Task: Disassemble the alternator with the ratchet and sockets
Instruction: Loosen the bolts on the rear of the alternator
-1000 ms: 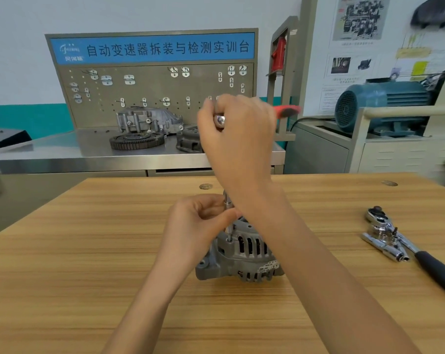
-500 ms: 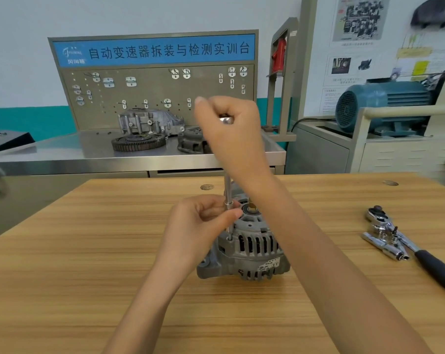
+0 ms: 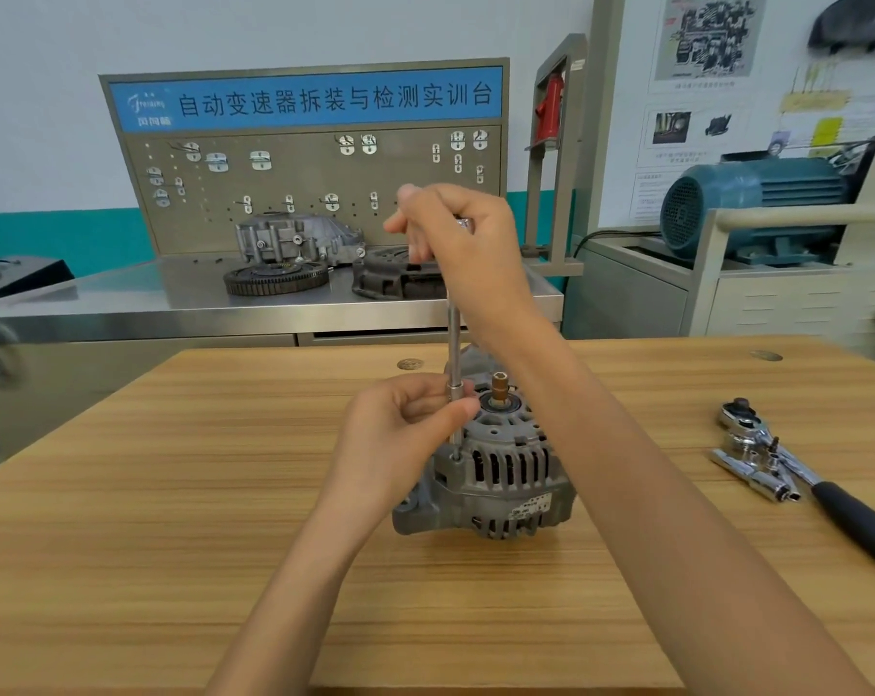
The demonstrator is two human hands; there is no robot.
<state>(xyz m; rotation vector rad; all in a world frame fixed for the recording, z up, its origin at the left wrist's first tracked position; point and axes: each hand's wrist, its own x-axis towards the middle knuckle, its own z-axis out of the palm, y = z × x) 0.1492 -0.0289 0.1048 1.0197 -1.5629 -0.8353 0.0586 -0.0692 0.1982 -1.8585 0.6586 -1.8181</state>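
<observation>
On the far left I see a steel bench [image 3: 124,303] carrying a gear ring [image 3: 275,279] and a casting [image 3: 295,238] in front of a pegboard [image 3: 305,188]. Nearer, on the wooden worktop [image 3: 174,494], my left hand [image 3: 400,434] sits at the alternator's left shoulder, its grip pinching the lower end of the extension bar [image 3: 454,339] between thumb and fingers. The bar stands upright, its tip set down at the left edge of the alternator [image 3: 496,484]. The alternator stands in the middle of the worktop, shaft end up, with a brass-coloured shaft [image 3: 499,389] poking from its top. Just right of the bar's upper end, my right hand [image 3: 465,248] is raised well above the alternator, its grip clenched round the top of the bar. Further right, near the worktop's right edge, lies a ratchet [image 3: 787,459] with a black handle, and a chrome socket piece [image 3: 752,477] touches it. Far right stands a blue motor [image 3: 752,203].
</observation>
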